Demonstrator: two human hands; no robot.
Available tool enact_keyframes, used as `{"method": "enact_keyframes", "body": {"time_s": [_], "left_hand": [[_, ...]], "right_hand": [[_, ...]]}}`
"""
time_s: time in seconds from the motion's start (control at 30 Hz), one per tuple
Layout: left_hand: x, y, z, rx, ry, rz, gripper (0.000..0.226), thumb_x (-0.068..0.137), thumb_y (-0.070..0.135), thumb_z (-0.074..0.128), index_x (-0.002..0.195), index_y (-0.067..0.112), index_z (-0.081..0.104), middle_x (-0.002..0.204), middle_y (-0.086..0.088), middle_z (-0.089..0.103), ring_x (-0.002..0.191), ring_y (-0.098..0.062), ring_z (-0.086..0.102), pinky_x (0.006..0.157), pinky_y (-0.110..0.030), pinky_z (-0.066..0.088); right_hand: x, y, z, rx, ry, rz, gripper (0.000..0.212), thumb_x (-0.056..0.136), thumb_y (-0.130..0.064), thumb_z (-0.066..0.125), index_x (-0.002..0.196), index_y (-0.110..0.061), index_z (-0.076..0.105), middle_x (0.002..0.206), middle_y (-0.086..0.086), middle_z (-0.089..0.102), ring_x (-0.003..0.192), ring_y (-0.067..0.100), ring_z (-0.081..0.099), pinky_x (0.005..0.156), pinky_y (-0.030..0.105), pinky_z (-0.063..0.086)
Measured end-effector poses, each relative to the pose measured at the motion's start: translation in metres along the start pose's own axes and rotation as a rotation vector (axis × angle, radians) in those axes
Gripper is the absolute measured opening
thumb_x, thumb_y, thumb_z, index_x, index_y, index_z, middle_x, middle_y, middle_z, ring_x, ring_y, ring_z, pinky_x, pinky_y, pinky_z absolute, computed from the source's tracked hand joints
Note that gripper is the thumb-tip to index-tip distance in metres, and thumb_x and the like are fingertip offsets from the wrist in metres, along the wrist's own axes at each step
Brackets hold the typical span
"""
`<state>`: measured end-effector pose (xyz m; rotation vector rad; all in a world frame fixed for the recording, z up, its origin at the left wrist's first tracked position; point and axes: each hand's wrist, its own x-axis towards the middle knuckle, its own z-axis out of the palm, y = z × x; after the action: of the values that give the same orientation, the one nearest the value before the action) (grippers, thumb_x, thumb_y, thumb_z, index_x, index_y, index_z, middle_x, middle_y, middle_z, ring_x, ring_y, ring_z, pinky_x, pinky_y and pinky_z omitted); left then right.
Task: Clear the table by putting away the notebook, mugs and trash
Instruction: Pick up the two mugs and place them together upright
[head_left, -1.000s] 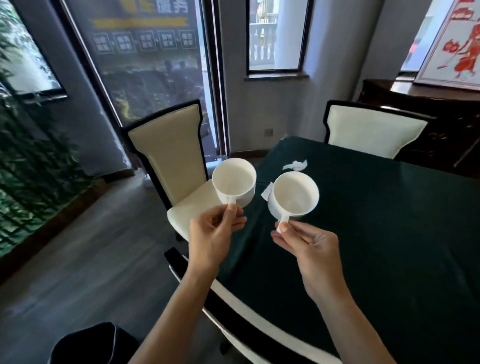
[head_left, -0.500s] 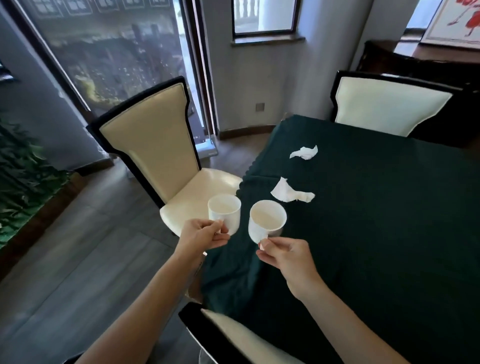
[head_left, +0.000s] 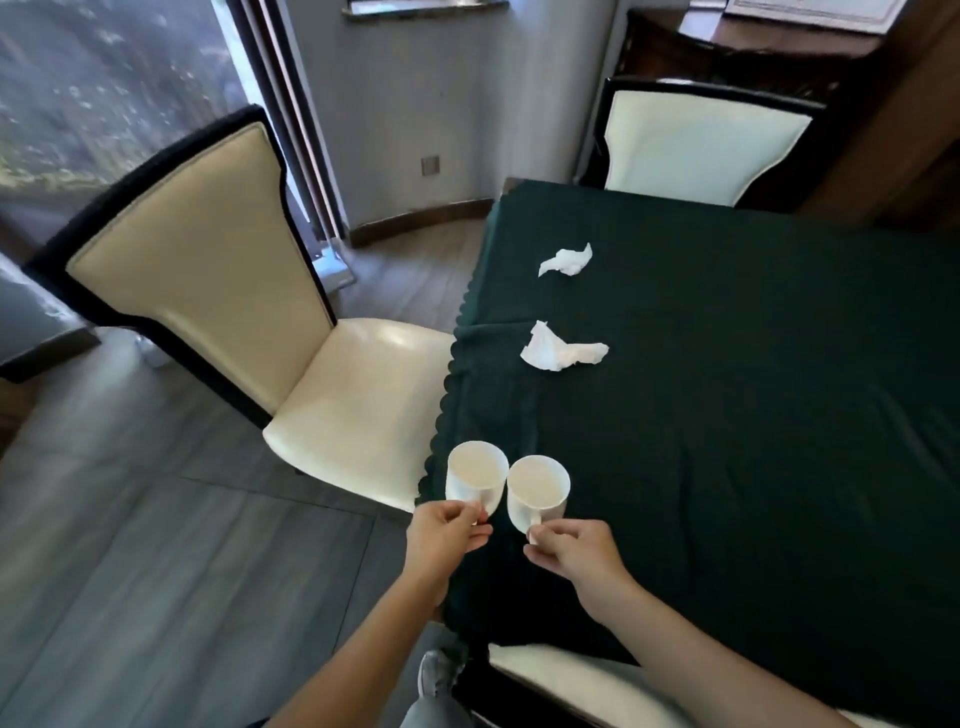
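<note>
- Table (head_left: 753, 415), draped in a dark green cloth with a scalloped edge, fills the right half of the view. Two crumpled white tissues lie on it near its left edge: far tissue (head_left: 567, 261) and near tissue (head_left: 562, 352), well apart from each other and from both hands.
- Cream chair (head_left: 249, 291) with a dark frame stands at the table's left side, seat just beside the cloth edge. A second chair (head_left: 701, 145) stands at the far end; a third chair (head_left: 561, 675) shows its back at the bottom, between the person and the table.
- Left mug (head_left: 476, 480), white, looks empty inside. Held in the air just off the table's left edge, tilted a little away from the camera.
- Right mug (head_left: 537, 491), white, also looks empty. Held over the cloth near the edge; the two rims almost meet, contact not clear.
- Left hand (head_left: 447, 538): fingers curled, thumb and forefinger pinching the left mug's handle from below.
- Right hand (head_left: 576, 551): thumb and forefinger pinching the right mug's small handle, other fingers folded under.
- No notebook in view.
- A shoe (head_left: 439, 673) shows on the grey plank floor below.
</note>
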<state>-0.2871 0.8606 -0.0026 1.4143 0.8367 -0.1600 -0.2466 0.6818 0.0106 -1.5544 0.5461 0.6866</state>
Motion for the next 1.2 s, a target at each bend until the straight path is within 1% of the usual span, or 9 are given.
{"method": "enact_keyframes", "body": {"time_s": [0.17, 0.3, 0.43, 0.67, 0.83, 0.93, 1.03, 1.1, 1.2], "left_hand": [[-0.003, -0.014, -0.004, 0.074, -0.035, 0.008, 0.021, 0.100, 0.024, 0.068, 0.096, 0.009, 0.082, 0.091, -0.005, 0.083, 0.079, -0.013, 0.082, 0.078, -0.030, 0.066], [-0.008, -0.026, -0.011, 0.225, -0.039, 0.041, 0.023, 0.099, 0.029, 0.069, 0.078, 0.028, 0.079, 0.085, -0.003, 0.083, 0.089, -0.021, 0.078, 0.092, -0.044, 0.062], [-0.008, -0.026, -0.017, 0.289, -0.065, 0.035, 0.025, 0.099, 0.031, 0.069, 0.076, 0.028, 0.079, 0.082, -0.004, 0.082, 0.091, -0.024, 0.077, 0.093, -0.047, 0.061], [-0.008, -0.020, -0.024, 0.412, -0.103, 0.093, 0.023, 0.097, 0.035, 0.071, 0.075, 0.032, 0.078, 0.074, 0.003, 0.083, 0.080, -0.009, 0.077, 0.091, -0.042, 0.062], [0.001, -0.004, -0.036, 0.600, -0.196, 0.066, 0.021, 0.094, 0.033, 0.073, 0.085, 0.016, 0.082, 0.075, 0.004, 0.079, 0.073, -0.008, 0.073, 0.082, -0.035, 0.062], [0.004, 0.016, -0.044, 0.745, -0.332, 0.050, 0.023, 0.092, 0.034, 0.076, 0.107, 0.017, 0.082, 0.096, 0.011, 0.080, 0.076, -0.001, 0.071, 0.072, -0.021, 0.055], [0.011, 0.038, -0.055, 0.865, -0.483, -0.049, 0.026, 0.094, 0.034, 0.075, 0.109, 0.014, 0.081, 0.104, 0.002, 0.079, 0.083, -0.016, 0.074, 0.078, -0.026, 0.062], [0.020, 0.063, -0.063, 0.998, -0.587, -0.114, 0.020, 0.094, 0.037, 0.074, 0.104, 0.021, 0.081, 0.106, -0.001, 0.081, 0.098, -0.021, 0.077, 0.084, -0.027, 0.064], [0.042, 0.113, -0.062, 1.107, -0.578, -0.116, 0.026, 0.093, 0.045, 0.073, 0.091, 0.022, 0.084, 0.094, -0.003, 0.084, 0.091, -0.015, 0.079, 0.071, -0.018, 0.061]], "right_hand": [[0.001, 0.007, -0.003, 0.101, 0.040, 0.128, 0.009, 0.091, 0.005, 0.071, 0.096, 0.011, 0.075, 0.098, 0.021, 0.074, 0.086, 0.027, 0.075, 0.089, 0.037, 0.062], [-0.002, 0.014, -0.006, 0.052, 0.030, 0.214, 0.013, 0.090, 0.003, 0.073, 0.101, 0.010, 0.074, 0.099, 0.019, 0.074, 0.086, 0.026, 0.071, 0.081, 0.034, 0.062], [-0.002, 0.015, -0.008, -0.038, 0.036, 0.192, 0.014, 0.087, -0.001, 0.075, 0.098, 0.008, 0.076, 0.091, 0.017, 0.073, 0.082, 0.022, 0.069, 0.066, 0.025, 0.062], [-0.002, 0.012, -0.009, -0.169, 0.031, 0.114, 0.006, 0.086, -0.003, 0.077, 0.091, -0.001, 0.079, 0.094, 0.016, 0.078, 0.079, 0.019, 0.070, 0.071, 0.026, 0.063], [0.002, 0.006, -0.016, -0.452, -0.001, 0.114, 0.015, 0.080, -0.021, 0.077, 0.087, -0.009, 0.080, 0.078, 0.005, 0.071, 0.069, 0.015, 0.064, 0.078, 0.032, 0.065], [0.008, -0.006, -0.028, -0.708, -0.178, 0.164, 0.034, 0.075, -0.031, 0.081, 0.100, -0.007, 0.079, 0.082, 0.003, 0.068, 0.071, 0.013, 0.061, 0.066, 0.025, 0.056], [0.023, -0.027, -0.049, -0.951, -0.320, 0.168, 0.043, 0.072, -0.036, 0.082, 0.110, -0.015, 0.078, 0.086, -0.001, 0.069, 0.072, 0.013, 0.059, 0.063, 0.023, 0.050], [0.042, -0.047, -0.066, -1.093, -0.321, 0.129, 0.049, 0.069, -0.040, 0.080, 0.113, -0.021, 0.076, 0.097, -0.001, 0.074, 0.081, 0.015, 0.067, 0.071, 0.027, 0.056], [0.079, -0.089, -0.085, -1.255, -0.238, 0.030, 0.054, 0.074, -0.043, 0.076, 0.122, -0.020, 0.074, 0.122, 0.002, 0.073, 0.106, 0.019, 0.068, 0.091, 0.033, 0.059]]}}
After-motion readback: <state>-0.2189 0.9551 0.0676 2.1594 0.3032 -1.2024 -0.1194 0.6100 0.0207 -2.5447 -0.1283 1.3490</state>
